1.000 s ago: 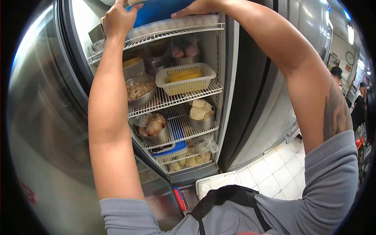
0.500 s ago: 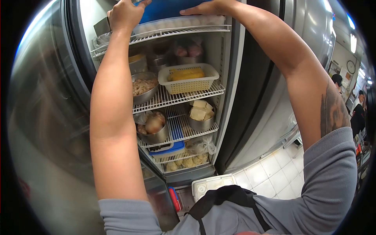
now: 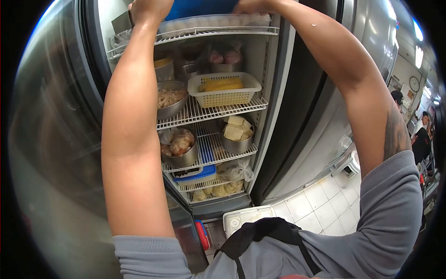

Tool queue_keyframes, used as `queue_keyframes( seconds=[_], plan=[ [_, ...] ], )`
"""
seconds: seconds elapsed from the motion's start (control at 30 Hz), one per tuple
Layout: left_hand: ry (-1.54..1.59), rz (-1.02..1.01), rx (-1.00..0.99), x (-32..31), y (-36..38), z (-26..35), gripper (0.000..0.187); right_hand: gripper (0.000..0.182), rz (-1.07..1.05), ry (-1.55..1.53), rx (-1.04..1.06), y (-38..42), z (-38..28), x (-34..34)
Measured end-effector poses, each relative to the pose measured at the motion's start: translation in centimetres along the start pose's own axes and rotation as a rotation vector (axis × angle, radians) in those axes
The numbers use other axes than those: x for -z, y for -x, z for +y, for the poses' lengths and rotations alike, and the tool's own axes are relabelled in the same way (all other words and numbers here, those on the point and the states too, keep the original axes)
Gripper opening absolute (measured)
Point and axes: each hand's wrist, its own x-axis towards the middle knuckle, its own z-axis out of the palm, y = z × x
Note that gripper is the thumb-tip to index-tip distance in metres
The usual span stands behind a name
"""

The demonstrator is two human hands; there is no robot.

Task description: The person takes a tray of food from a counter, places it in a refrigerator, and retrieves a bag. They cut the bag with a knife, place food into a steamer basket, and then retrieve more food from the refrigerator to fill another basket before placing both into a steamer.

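A flat blue piece, likely a lid [image 3: 204,7], lies between my hands over a clear tray [image 3: 216,24] of pale round pieces on the top fridge shelf. At its left edge is my left hand [image 3: 151,10], its fingers cut off by the frame top. My right hand [image 3: 254,6] has its fingers bent at the lid's right side, just above the tray. The lid's upper part is out of view.
Below are a plastic basket [image 3: 224,94] of yellow food, a bowl of shredded food [image 3: 171,98], a pot of pale blocks [image 3: 237,132] and a pot with bagged food [image 3: 179,151]. A white lidded bin [image 3: 246,216] stands on the floor. People [image 3: 422,139] are far right.
My right hand has gone from lying stretched along the blue lid to bent fingers farther right. My left hand has shifted slightly up, more out of frame.
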Motion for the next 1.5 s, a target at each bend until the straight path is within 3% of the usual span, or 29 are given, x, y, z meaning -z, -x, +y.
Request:
queue_keyframes(
  seconds=[0.17, 0.27, 0.47, 0.5, 0.6, 0.7, 0.8, 1.1, 1.2, 1.3, 1.4, 1.5],
  plan=[
    [0.015, -0.037, 0.006, -0.2, -0.5, -0.7, 0.04, 0.044, 0.123, 0.064, 0.028, 2.4, -1.0, -0.5],
    [0.0, -0.046, 0.017, 0.1, -0.3, -0.6, 0.041, 0.04, 0.15, 0.148, 0.354, 0.1, 1.2, -0.5],
    [-0.042, -0.07, 0.04, 0.4, -0.6, -0.3, 0.042, 0.032, 0.554, 0.258, 0.486, 2.3, 1.5, -2.7],
    [-0.045, -0.062, 0.039, 0.2, -0.6, -0.3, 0.041, 0.032, 0.634, 0.28, 0.592, 2.4, 1.8, -3.1],
    [-0.03, -0.088, 0.058, 0.2, -0.7, -0.2, 0.04, 0.032, 0.721, 0.294, 0.619, 2.5, 2.0, -3.6],
    [-0.013, -0.114, 0.085, 0.7, -0.7, 0.5, 0.04, 0.028, 0.853, 0.34, 0.774, 2.1, 2.4, -3.8],
    [-0.169, -0.136, 0.023, -1.2, -1.6, -2.4, 0.056, 0.024, 0.98, 0.437, 0.934, 2.5, 2.4, -3.9],
    [-0.181, -0.153, 0.048, -1.7, -1.9, -2.9, 0.058, 0.027, 1.183, 0.811, 1.185, 3.3, 2.1, -3.3],
    [-0.19, -0.147, 0.047, -1.7, -1.8, -2.8, 0.058, 0.03, 1.22, 0.928, 1.17, 3.8, 2.0, -3.3],
    [-0.182, -0.147, 0.033, -1.6, -1.7, -2.8, 0.055, 0.029, 1.345, 0.838, 1.175, 4.1, 1.6, -3.4],
    [-0.186, -0.27, 0.097, -0.8, -1.7, -2.2, 0.052, 0.025, 1.432, 0.709, 1.252, 5.3, 1.1, -3.3],
    [-0.234, -0.301, -0.01, -0.3, -1.2, -2.2, 0.048, 0.027, 1.532, 0.327, 0.959, 7.4, 1.4, -5.0]
  ],
)
